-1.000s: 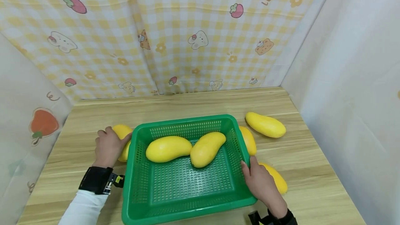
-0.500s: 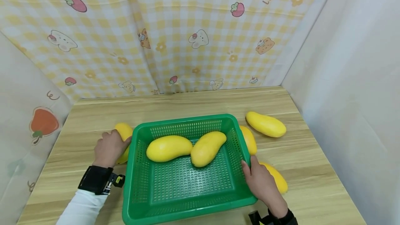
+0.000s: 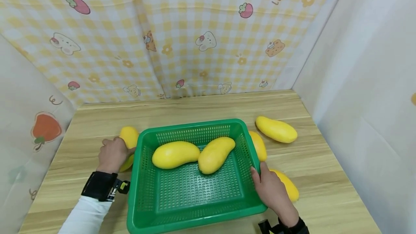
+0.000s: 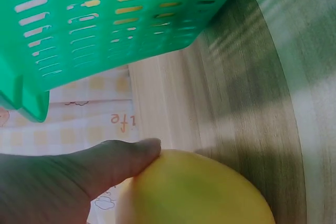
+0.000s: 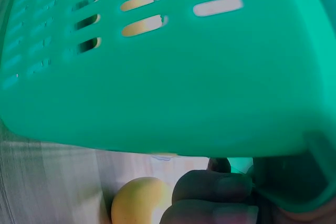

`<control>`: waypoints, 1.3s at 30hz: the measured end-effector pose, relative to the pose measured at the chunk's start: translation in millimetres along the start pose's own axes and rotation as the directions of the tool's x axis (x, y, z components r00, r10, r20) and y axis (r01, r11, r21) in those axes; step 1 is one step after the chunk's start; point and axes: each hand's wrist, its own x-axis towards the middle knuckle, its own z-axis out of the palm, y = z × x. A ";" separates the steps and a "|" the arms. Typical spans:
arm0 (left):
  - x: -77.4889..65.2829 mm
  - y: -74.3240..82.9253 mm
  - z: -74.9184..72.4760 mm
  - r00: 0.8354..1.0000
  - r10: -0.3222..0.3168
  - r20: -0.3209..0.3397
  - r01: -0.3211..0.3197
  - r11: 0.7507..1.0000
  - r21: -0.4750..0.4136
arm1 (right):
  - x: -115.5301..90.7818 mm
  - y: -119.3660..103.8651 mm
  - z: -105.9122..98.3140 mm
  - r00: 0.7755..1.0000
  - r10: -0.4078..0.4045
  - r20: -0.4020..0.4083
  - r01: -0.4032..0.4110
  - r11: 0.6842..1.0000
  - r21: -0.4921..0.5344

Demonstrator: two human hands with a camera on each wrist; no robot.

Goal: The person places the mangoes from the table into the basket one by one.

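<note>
To the left of the green plastic basket (image 3: 195, 194), my left hand (image 3: 112, 154) holds a yellow mango (image 3: 129, 136). The left wrist view shows the thumb (image 4: 123, 158) pressed along this mango's side, while the other fingers are out of sight there. My right hand (image 3: 274, 189) grips the basket's right rim, thumb inside and fingers curled under the lip, as seen in the right wrist view (image 5: 212, 195). Inside the basket lie two mangoes, one on the left (image 3: 175, 154) and one on the right (image 3: 216, 154), touching or nearly so.
Right of the basket, a mango (image 3: 258, 145) is partly hidden by its wall. Another mango (image 3: 286, 185) lies behind my right hand, and a third mango (image 3: 276, 129) is farther back. A checked cloth (image 3: 201, 46) hangs behind the wooden table (image 3: 195, 109).
My left hand has shifted slightly toward me on the mango, so more of its far end shows. The basket and right hand stay about where they were.
</note>
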 end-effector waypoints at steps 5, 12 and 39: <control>0.6 3.9 0.6 0.999 -0.030 0.044 0.031 1.000 -0.006 | 0.3 -0.4 -0.9 1.000 -0.002 0.000 0.002 1.000 0.009; -1.0 5.1 1.7 1.000 -0.027 0.005 0.027 0.998 0.053 | 0.5 0.1 -0.4 1.000 -0.003 -0.003 0.003 1.000 0.010; -28.3 22.1 -41.4 0.836 0.250 -0.489 -0.199 0.968 0.155 | 1.6 -0.9 -1.8 1.000 0.009 0.009 -0.009 1.000 0.016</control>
